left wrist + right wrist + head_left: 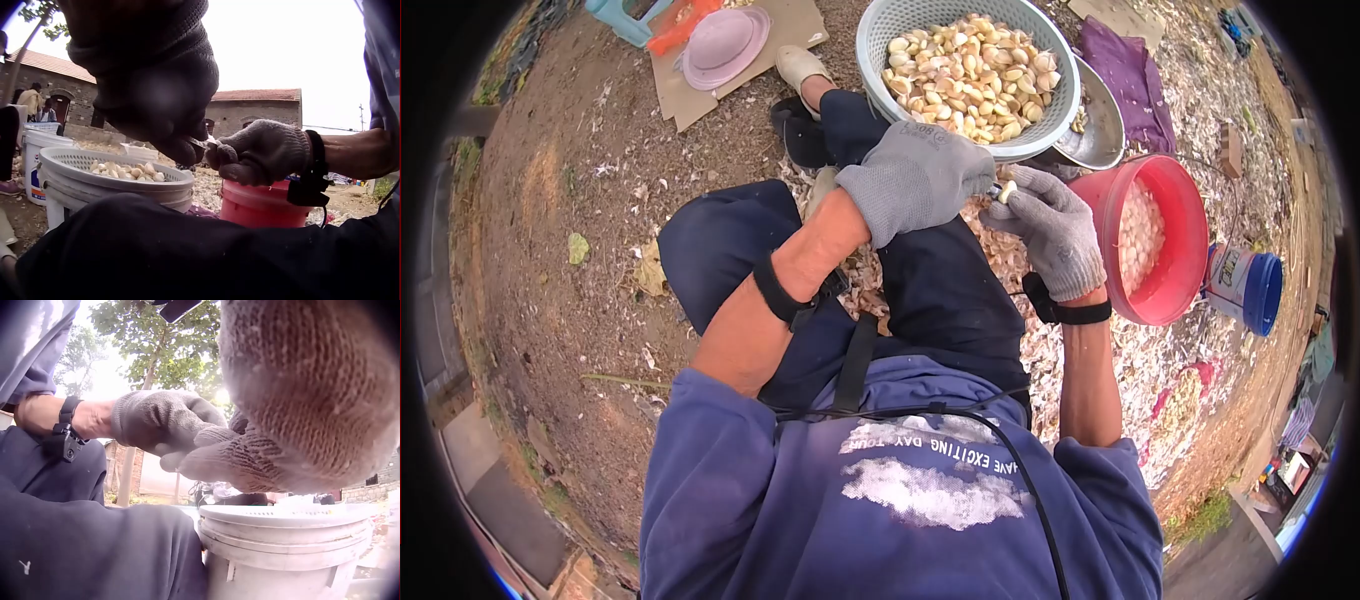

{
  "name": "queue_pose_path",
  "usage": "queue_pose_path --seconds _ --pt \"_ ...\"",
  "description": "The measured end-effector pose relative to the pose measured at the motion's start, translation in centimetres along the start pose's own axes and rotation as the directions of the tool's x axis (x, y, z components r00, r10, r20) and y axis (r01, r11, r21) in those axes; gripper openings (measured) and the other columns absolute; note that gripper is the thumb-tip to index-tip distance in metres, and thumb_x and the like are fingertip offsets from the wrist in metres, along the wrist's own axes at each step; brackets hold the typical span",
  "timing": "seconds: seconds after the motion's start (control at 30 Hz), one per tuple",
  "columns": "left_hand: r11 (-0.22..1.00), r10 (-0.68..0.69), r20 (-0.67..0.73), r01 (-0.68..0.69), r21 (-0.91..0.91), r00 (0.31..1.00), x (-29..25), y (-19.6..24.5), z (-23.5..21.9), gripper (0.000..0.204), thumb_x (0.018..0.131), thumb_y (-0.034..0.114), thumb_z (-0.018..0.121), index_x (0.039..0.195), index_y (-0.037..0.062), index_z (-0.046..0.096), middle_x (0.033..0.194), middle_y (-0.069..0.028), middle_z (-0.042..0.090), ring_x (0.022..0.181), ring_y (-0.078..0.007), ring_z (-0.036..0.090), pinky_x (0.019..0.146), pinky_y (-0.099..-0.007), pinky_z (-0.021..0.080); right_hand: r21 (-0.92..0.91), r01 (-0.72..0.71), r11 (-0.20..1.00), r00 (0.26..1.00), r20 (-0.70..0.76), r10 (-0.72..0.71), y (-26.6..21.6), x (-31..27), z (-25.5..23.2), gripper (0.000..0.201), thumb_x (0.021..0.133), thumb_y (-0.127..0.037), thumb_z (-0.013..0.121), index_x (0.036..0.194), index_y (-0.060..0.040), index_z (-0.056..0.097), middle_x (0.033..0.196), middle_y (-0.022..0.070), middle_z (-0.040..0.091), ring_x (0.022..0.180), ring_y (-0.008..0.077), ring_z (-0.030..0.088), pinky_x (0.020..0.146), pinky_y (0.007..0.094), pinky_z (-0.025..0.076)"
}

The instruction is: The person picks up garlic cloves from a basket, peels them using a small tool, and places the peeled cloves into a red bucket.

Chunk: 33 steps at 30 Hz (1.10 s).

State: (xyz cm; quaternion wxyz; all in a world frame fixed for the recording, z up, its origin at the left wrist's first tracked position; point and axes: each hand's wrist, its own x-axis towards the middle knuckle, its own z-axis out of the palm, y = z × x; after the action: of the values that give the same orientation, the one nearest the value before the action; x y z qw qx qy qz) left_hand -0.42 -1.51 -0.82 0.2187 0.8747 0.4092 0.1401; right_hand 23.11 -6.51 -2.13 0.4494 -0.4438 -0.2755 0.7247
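Both hands wear grey knit gloves and meet in front of the knees. My right hand (1055, 230) pinches a pale garlic clove (1007, 191) between thumb and fingers. My left hand (925, 175) is curled around a small knife, mostly hidden in the glove; its short blade (198, 143) shows at the clove in the left wrist view. Just beyond the hands stands a grey plastic colander (870, 60), heaped with garlic cloves (970, 80). Beside my right hand is a red bucket (1190, 195) holding whitish cloves (1140, 235). In the right wrist view the gloves hide the clove.
A metal bowl (1108, 125) sits partly under the colander, by a purple sack (1125, 75). Right of the red bucket lies a blue-and-white pail (1245, 285). Garlic skins litter the ground. A beige shoe (800, 66) and pink plastic piece (725, 45) are at the upper left.
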Motion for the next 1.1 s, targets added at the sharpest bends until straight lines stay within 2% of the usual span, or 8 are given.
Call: queue_pose_path --seconds 0.2,0.33,0.4,0.6,0.83,0.9,1.03,1.1 --pt "1.000 0.000 -0.111 0.001 0.011 0.994 -0.1 0.1 0.4 0.018 0.098 0.028 0.071 0.109 0.0150 0.079 0.098 -0.0086 0.078 0.092 -0.0329 0.075 0.082 -0.0456 0.058 -0.012 -0.001 1.000 1.000 -0.027 0.001 0.0 0.0 0.2 0.033 0.100 0.000 0.070 0.131 0.0107 0.063 0.113 0.0197 0.075 0.095 0.0280 0.078 0.092 0.0436 0.066" --pt "1.000 -0.011 -0.111 0.011 0.005 0.994 0.1 0.2 0.2 0.017 0.097 0.026 0.071 0.106 0.0145 0.079 0.097 -0.0086 0.077 0.091 -0.0328 0.075 0.080 -0.0457 0.058 -0.045 -0.003 0.999 0.999 -0.043 0.001 0.1 0.0 0.3 0.034 0.100 0.000 0.070 0.132 0.0106 0.062 0.109 0.0174 0.075 0.094 0.0269 0.078 0.092 0.0429 0.067" --pt "0.995 -0.097 -0.100 0.099 0.011 0.990 0.1 0.0 -0.1 0.016 0.097 0.026 0.071 0.105 0.0138 0.078 0.098 -0.0089 0.077 0.092 -0.0326 0.075 0.080 -0.0458 0.057 -0.064 -0.004 0.998 0.999 -0.045 0.002 0.3 0.0 0.4 0.035 0.100 -0.001 0.070 0.132 0.0105 0.062 0.108 0.0166 0.074 0.094 0.0265 0.078 0.091 0.0428 0.067" --pt "0.996 -0.085 -0.152 0.085 -0.001 0.985 0.1 0.1 -0.3 0.017 0.098 0.026 0.069 0.104 0.0123 0.077 0.096 -0.0119 0.077 0.093 -0.0350 0.075 0.080 -0.0479 0.057 -0.110 0.004 0.994 0.998 -0.062 -0.010 0.3 0.1 0.7 0.035 0.100 -0.004 0.070 0.131 0.0113 0.062 0.109 0.0159 0.073 0.093 0.0233 0.077 0.086 0.0426 0.069" --pt "0.987 -0.157 -0.134 0.153 -0.038 0.979 0.2 0.1 -1.1 0.025 0.103 0.032 0.066 0.109 0.0117 0.079 0.097 -0.0140 0.077 0.094 -0.0363 0.074 0.082 -0.0479 0.057 -0.050 -0.010 0.999 0.999 -0.039 0.008 0.6 0.0 0.2 0.030 0.100 -0.005 0.069 0.126 0.0108 0.063 0.107 0.0154 0.073 0.092 0.0221 0.076 0.083 0.0429 0.070" --pt "0.962 -0.273 -0.088 0.270 -0.046 0.958 0.4 -0.1 -1.5 0.026 0.103 0.033 0.066 0.112 0.0121 0.079 0.097 -0.0138 0.077 0.093 -0.0364 0.075 0.083 -0.0474 0.057 -0.046 -0.004 0.999 1.000 -0.030 0.003 0.7 0.0 0.1 0.030 0.100 -0.005 0.069 0.126 0.0107 0.063 0.108 0.0152 0.073 0.092 0.0219 0.076 0.083 0.0431 0.070" --pt "0.963 -0.265 -0.128 0.257 -0.079 0.956 0.3 -0.5 -1.4 0.026 0.102 0.034 0.067 0.110 0.0120 0.080 0.095 -0.0131 0.078 0.090 -0.0356 0.075 0.083 -0.0469 0.058 -0.013 0.005 1.000 1.000 -0.023 -0.006 0.6 -0.3 0.0 0.031 0.100 -0.005 0.069 0.128 0.0094 0.064 0.109 0.0140 0.073 0.093 0.0214 0.075 0.085 0.0441 0.070" --pt "0.979 -0.195 -0.029 0.192 -0.073 0.980 0.2 -0.3 -1.4 0.026 0.101 0.034 0.068 0.109 0.0124 0.080 0.093 -0.0124 0.078 0.089 -0.0343 0.076 0.083 -0.0455 0.058 -0.005 0.005 1.000 1.000 -0.018 -0.005 0.4 -0.4 0.1 0.032 0.100 -0.005 0.069 0.129 0.0090 0.064 0.110 0.0136 0.073 0.093 0.0211 0.075 0.085 0.0443 0.069"
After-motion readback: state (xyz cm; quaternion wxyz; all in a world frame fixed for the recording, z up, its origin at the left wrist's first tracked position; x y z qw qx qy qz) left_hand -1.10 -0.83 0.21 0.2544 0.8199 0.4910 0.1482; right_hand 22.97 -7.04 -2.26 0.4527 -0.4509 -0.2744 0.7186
